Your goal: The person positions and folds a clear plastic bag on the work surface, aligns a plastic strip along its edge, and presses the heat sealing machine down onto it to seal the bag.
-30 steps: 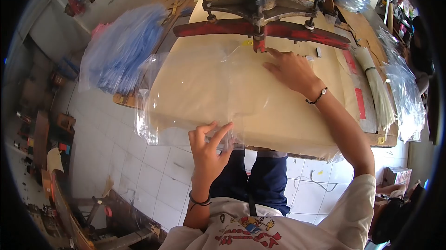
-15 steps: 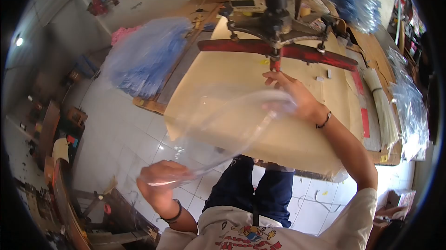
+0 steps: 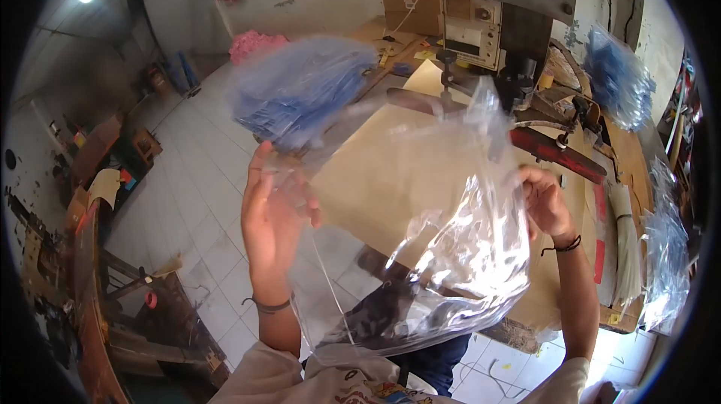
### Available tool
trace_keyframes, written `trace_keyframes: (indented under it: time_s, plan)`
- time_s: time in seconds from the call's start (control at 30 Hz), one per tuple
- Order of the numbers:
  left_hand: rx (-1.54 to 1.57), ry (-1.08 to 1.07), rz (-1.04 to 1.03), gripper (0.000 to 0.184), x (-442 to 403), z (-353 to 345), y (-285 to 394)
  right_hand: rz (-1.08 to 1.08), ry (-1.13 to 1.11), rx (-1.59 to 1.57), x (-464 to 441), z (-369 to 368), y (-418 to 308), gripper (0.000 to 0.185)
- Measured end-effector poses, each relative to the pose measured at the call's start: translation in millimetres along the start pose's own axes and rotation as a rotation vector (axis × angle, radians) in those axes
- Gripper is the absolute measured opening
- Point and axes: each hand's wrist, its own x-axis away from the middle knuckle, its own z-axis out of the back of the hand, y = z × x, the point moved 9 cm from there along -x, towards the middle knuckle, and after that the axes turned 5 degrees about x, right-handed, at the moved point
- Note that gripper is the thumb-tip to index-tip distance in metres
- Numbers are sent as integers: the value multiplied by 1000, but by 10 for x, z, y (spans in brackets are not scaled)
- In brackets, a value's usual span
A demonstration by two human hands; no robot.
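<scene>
A large clear plastic bag [image 3: 458, 254] hangs in the air before my body, shiny and creased on its right side, with a thin pale line down its left part. My left hand [image 3: 274, 216] grips its left edge, fingers partly curled and seen through the film. At the opposite edge, my right hand [image 3: 547, 205] pinches the plastic with bent fingers. Through the bag shows the tan sheet [image 3: 375, 156] covering the worktable. Behind it is a press with a red bar [image 3: 556, 155], partly hidden by the film.
Blue-tinted plastic pieces [image 3: 293, 96] are piled at the table's far left. More plastic bundles [image 3: 665, 246] lie along the right side. A machine box with a dial [image 3: 472, 28] stands at the back. A wooden bench [image 3: 98, 291] is at the lower left.
My right hand has come away from below the red bar, toward the right. My left hand has risen. The plastic is now lifted and spread between both hands, and the view has tilted up.
</scene>
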Motion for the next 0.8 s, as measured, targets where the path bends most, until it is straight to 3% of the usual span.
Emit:
trace_keyframes:
  time_s: [0.07,0.17,0.27,0.3,0.4,0.47,0.5,0.6,0.8]
  plan:
    - [-181,-56,-18,42,-141,191,-269,5,-8,-29,-68,-50,-68,92]
    - [-422,-57,77,43,-301,570,-880,-292,155,278,-162,-86,134,86]
    - [-584,-127,96,46,-378,763,-1264,-393,231,409,-122,-34,451,92]
    - [-588,-163,70,47,-366,752,-1277,-341,225,435,-144,-94,374,84]
    - [-463,-389,97,67,-277,584,-1275,-304,78,751,-197,-92,366,67]
    - [-507,-577,68,82,-202,438,-1194,-266,113,751,-210,-67,322,56]
    - [-517,-570,144,91,-229,511,-1206,-245,131,751,-214,-58,303,51]
    - [-704,-428,268,71,-380,951,-1296,-284,115,767,-205,-2,361,44]
    - [-784,-536,-226,35,-344,668,-1044,-59,71,923,-209,-34,229,37]
